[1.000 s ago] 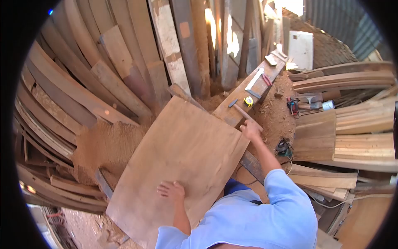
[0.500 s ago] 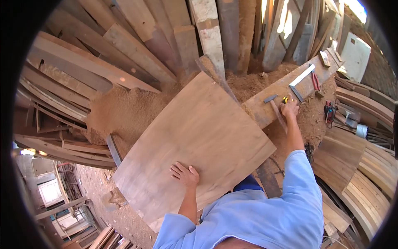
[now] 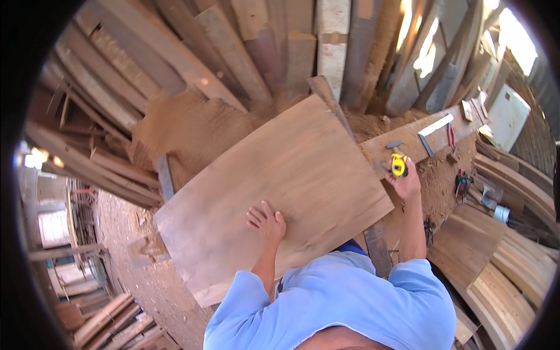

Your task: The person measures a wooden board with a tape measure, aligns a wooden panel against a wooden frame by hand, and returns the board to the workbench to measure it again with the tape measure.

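A large flat wooden panel [image 3: 315, 169] lies in front of me, tilted across the view. My left hand [image 3: 267, 223] rests flat on its near part, fingers spread. Beyond the panel's right edge, my right hand [image 3: 406, 182] grips a yellow and black tape measure [image 3: 399, 165]. Just past that hand, a hammer [image 3: 394, 144] lies on a plank [image 3: 402, 137], its handle partly hidden by the hand. A try square [image 3: 431, 129] with a pale blade and red-handled pliers [image 3: 451, 135] lie farther along the same plank.
Upright boards [image 3: 332, 52] lean at the back. A sawdust heap [image 3: 186, 125] lies beyond the panel's left side. Stacked timber [image 3: 504, 274] stands at the right, near a smaller wooden panel [image 3: 466, 245]. A metal bar [image 3: 166, 178] sticks out at the panel's left edge.
My right hand has picked up the tape measure from the plank and drawn it back toward the panel. My left hand stays on the panel. The view has turned slightly.
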{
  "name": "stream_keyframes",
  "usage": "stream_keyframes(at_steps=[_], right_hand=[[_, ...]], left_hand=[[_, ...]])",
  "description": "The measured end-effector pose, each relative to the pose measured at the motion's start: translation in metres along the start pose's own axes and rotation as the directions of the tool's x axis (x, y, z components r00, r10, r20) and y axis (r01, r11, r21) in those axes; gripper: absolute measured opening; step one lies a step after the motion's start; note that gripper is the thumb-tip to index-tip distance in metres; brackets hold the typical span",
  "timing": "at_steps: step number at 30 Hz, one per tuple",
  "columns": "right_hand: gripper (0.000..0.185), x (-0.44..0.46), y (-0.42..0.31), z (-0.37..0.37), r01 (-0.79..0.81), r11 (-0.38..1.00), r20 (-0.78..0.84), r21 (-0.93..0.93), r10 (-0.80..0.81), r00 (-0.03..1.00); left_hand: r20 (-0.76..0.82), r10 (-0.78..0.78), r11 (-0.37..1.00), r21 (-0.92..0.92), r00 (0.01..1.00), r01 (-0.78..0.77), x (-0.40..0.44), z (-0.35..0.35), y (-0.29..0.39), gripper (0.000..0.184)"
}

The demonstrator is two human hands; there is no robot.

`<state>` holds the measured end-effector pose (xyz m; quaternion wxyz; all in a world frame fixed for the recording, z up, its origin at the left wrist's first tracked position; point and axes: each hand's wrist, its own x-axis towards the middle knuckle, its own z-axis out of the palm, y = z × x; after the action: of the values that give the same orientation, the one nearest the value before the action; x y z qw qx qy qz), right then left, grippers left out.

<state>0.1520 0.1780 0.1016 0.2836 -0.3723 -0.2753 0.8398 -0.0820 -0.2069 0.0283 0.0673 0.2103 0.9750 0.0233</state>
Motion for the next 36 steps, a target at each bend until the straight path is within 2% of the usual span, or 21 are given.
stream_keyframes(at_steps=[2, 5, 6, 8, 10, 11, 13, 15, 18, 20, 22, 24, 25, 26, 28, 29, 30, 31, 32, 34, 36], right_hand=[[0.039, -0.013, 0.033, 0.029, -0.150, 0.985, 0.077, -0.082, 0.156, 0.985], [0.041, -0.037, 0.104, 0.071, -0.152, 0.727, 0.092, -0.670, 0.284, 0.954], [0.041, -0.048, 0.128, 0.088, -0.149, 0.703, 0.149, -0.696, 0.345, 0.927], [0.046, -0.073, 0.164, 0.122, 0.028, 0.444, 0.232, -0.895, 0.412, 0.881], [0.050, -0.092, 0.198, 0.150, 0.155, 0.340, 0.309, -0.927, 0.463, 0.831], [0.054, -0.100, 0.215, 0.165, 0.258, 0.252, 0.352, -0.933, 0.481, 0.803], [0.057, -0.115, 0.240, 0.186, 0.360, 0.217, 0.420, -0.907, 0.483, 0.768], [0.059, -0.132, 0.253, 0.202, 0.448, 0.171, 0.471, -0.877, 0.485, 0.737], [0.059, -0.143, 0.265, 0.216, 0.448, 0.232, 0.488, -0.863, 0.609, 0.625], [0.056, -0.135, 0.278, 0.209, 0.504, 0.260, 0.519, -0.824, 0.703, 0.485], [0.053, -0.130, 0.265, 0.209, 0.478, 0.244, 0.478, -0.844, 0.748, 0.461], [0.050, -0.117, 0.250, 0.198, 0.451, 0.221, 0.428, -0.864, 0.794, 0.431], [0.046, -0.108, 0.240, 0.189, 0.529, 0.134, 0.417, -0.838, 0.783, 0.462], [0.043, -0.101, 0.236, 0.186, 0.599, 0.046, 0.413, -0.800, 0.767, 0.492], [0.040, -0.095, 0.229, 0.191, 0.600, 0.053, 0.400, -0.798, 0.791, 0.463], [0.038, -0.096, 0.229, 0.193, 0.590, 0.065, 0.390, -0.805, 0.807, 0.443], [0.038, -0.100, 0.234, 0.202, 0.592, 0.062, 0.387, -0.804, 0.810, 0.441], [0.038, -0.105, 0.245, 0.213, 0.636, 0.036, 0.398, -0.771, 0.807, 0.437], [0.037, -0.111, 0.256, 0.226, 0.678, 0.013, 0.411, -0.735, 0.803, 0.431], [0.037, -0.114, 0.285, 0.242, 0.677, 0.013, 0.413, -0.736, 0.801, 0.434], [0.038, -0.121, 0.313, 0.258, 0.673, 0.014, 0.412, -0.740, 0.800, 0.436]], left_hand=[[0.049, 0.088, 0.995, -0.054, 0.995, -0.085, 0.001, -0.014, -0.005, 0.063], [0.028, 0.317, 0.887, -0.361, 0.948, -0.287, 0.003, -0.013, -0.032, 0.046], [0.263, 0.261, 0.893, -0.431, 0.929, -0.129, 0.000, -0.039, -0.026, 0.045], [0.629, 0.307, 0.522, -0.739, 0.714, 0.427, -0.016, -0.051, -0.033, 0.042], [0.691, 0.407, 0.164, -0.698, 0.597, 0.697, -0.033, -0.027, -0.043, 0.034], [0.682, 0.389, 0.140, -0.709, 0.620, 0.691, -0.041, -0.026, -0.055, 0.034], [0.592, 0.490, -0.226, -0.622, 0.640, 0.749, -0.059, -0.019, -0.066, 0.023], [0.622, 0.394, -0.300, -0.609, 0.677, 0.734, -0.075, -0.003, -0.086, 0.022], [0.570, 0.284, -0.412, -0.654, 0.771, 0.635, -0.092, 0.000, -0.116, 0.023], [0.622, 0.129, -0.457, -0.654, 0.773, 0.603, -0.094, -0.014, -0.145, 0.019], [0.402, -0.054, -0.495, -0.806, 0.914, 0.325, -0.094, 0.003, -0.199, 0.016], [0.468, -0.324, -0.734, -0.673, 0.822, 0.094, -0.092, -0.011, -0.266, 0.014], [0.646, -0.423, -0.855, -0.516, 0.636, -0.044, -0.085, -0.001, -0.311, 0.014], [0.549, -0.504, -0.747, -0.664, 0.667, -0.018, -0.099, -0.006, -0.353, 0.017], [0.450, -0.595, -0.517, -0.849, 0.666, 0.111, -0.123, -0.025, -0.407, 0.017], [0.454, -0.598, -0.521, -0.847, 0.661, 0.110, -0.132, -0.034, -0.410, 0.017], [0.288, -0.792, -0.127, -0.941, 0.539, 0.315, -0.139, -0.045, -0.410, 0.025], [0.035, -0.887, 0.246, -0.809, 0.461, 0.534, -0.144, -0.050, -0.409, 0.034], [0.036, -0.890, 0.240, -0.810, 0.455, 0.535, -0.149, -0.044, -0.408, 0.034], [0.074, -0.787, 0.576, -0.267, 0.612, 0.773, -0.163, -0.027, -0.396, 0.056], [-0.051, -0.792, 0.606, -0.198, 0.609, 0.771, -0.167, -0.011, -0.343, 0.070]])
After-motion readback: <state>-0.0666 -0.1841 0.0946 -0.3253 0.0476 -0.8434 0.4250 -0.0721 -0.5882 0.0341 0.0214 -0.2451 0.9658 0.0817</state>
